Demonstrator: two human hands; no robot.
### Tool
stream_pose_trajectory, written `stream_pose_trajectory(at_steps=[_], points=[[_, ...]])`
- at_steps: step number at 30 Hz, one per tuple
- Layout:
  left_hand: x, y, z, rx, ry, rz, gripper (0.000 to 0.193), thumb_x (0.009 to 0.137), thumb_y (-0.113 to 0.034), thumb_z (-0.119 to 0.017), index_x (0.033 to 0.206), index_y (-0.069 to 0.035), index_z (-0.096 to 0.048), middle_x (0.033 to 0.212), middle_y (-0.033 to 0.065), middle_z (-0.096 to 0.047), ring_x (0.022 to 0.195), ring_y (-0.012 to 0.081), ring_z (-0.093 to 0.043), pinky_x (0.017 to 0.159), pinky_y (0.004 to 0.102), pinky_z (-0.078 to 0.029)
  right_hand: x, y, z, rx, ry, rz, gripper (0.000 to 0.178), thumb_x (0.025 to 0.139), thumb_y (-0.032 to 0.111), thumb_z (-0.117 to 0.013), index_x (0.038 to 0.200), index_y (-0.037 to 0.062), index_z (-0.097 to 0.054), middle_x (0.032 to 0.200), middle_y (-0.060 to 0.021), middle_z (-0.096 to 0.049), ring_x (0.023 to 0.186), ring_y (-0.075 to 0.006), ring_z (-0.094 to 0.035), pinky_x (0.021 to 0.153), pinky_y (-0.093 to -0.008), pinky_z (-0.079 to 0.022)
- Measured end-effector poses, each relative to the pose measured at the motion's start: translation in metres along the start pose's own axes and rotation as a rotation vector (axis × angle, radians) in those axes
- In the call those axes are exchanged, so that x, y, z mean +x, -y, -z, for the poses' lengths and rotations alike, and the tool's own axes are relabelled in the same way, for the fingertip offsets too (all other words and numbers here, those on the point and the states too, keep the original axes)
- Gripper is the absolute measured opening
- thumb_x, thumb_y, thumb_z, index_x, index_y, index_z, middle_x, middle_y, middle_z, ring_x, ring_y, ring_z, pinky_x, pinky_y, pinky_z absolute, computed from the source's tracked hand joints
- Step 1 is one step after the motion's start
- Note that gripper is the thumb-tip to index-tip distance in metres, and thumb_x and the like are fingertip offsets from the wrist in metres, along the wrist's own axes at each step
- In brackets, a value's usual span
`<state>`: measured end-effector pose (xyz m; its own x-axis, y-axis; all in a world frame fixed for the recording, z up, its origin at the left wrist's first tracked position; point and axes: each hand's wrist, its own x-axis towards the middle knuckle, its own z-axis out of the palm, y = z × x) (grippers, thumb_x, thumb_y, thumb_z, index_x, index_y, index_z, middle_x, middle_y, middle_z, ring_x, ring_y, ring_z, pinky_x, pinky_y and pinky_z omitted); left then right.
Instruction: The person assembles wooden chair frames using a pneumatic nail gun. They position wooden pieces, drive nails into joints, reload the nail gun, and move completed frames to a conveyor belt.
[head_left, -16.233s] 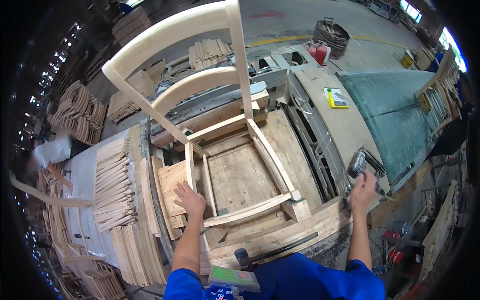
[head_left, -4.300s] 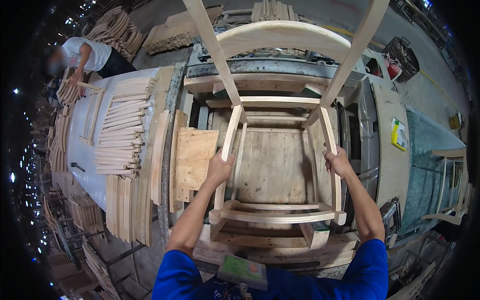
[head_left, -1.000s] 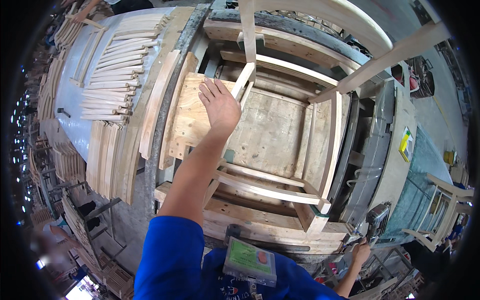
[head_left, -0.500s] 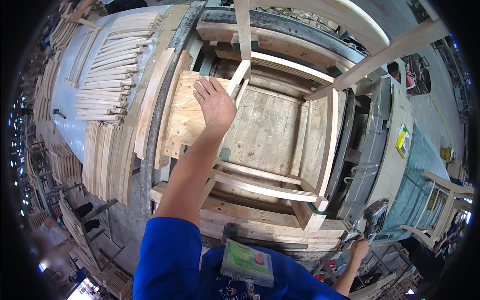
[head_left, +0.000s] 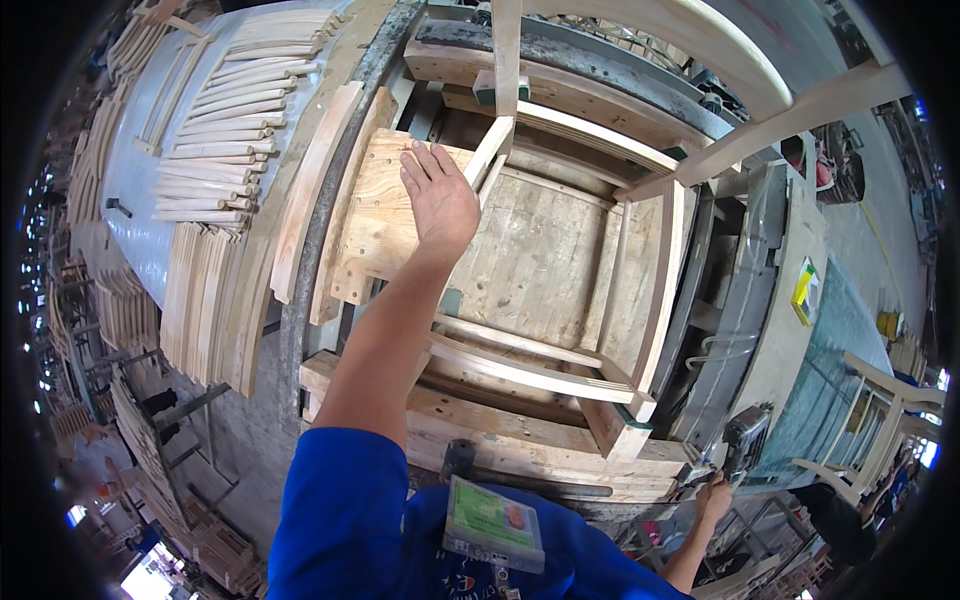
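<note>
A pale wooden chair frame point(head_left: 540, 372) lies in a clamping press with a timber-lined bed. My left hand point(head_left: 445, 205) rests palm down over the frame's left rail, fingers stretched out toward the plywood block point(head_left: 375, 215) beside it. The part of the rail under my palm is hidden. At the press's near right corner, my right hand point(head_left: 712, 498) is closed on a small handle or lever just below a dark metal device point(head_left: 746, 440); its exact kind is too small to tell.
Left of the press, a table point(head_left: 135, 245) bears stacked curved wooden sticks point(head_left: 220, 150) and flat slats point(head_left: 200, 300). A dark metal rail point(head_left: 330, 200) edges the press. At right stand a green-topped table point(head_left: 825, 375) and another chair frame point(head_left: 880, 425). Curved chair parts point(head_left: 720, 50) rise at the far side.
The whole view has shifted slightly. My left hand's fingers lie a little closer together on the frame. My right hand stays at the same handle.
</note>
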<state>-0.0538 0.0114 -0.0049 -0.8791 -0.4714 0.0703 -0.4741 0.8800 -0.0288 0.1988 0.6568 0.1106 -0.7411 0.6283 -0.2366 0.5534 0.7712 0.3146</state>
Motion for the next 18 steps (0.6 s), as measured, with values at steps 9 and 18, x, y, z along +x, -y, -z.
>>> stream_pose_trajectory(at_steps=[9, 18], points=[[0.001, 0.005, -0.001, -0.011, -0.005, 0.019, 0.091, 0.087, -0.029, -0.072, 0.154, 0.014, -0.027, 0.160, 0.0372, -0.025, 0.150, 0.0544, -0.024, 0.125, 0.0574, -0.019, -0.008, 0.000, 0.009, 0.014, 0.012, 0.095, 0.050, 0.107, 0.041, -0.041, 0.110, -0.0002, -0.070, 0.094, -0.0330, -0.070, 0.095, -0.0535, -0.067, 0.081, -0.0609, -0.051], [-0.011, 0.018, 0.020, -0.086, 0.068, 0.035, 0.068, 0.099, -0.017, -0.045, 0.157, 0.011, -0.026, 0.165, 0.0342, -0.021, 0.154, 0.0518, -0.019, 0.126, 0.0580, -0.014, -0.102, 0.110, 0.052, 0.402, -0.083, 0.779, 0.026, 0.090, 0.012, -0.069, 0.112, -0.0015, -0.068, 0.099, -0.0233, -0.067, 0.092, -0.0423, -0.066, 0.084, -0.0478, -0.053]])
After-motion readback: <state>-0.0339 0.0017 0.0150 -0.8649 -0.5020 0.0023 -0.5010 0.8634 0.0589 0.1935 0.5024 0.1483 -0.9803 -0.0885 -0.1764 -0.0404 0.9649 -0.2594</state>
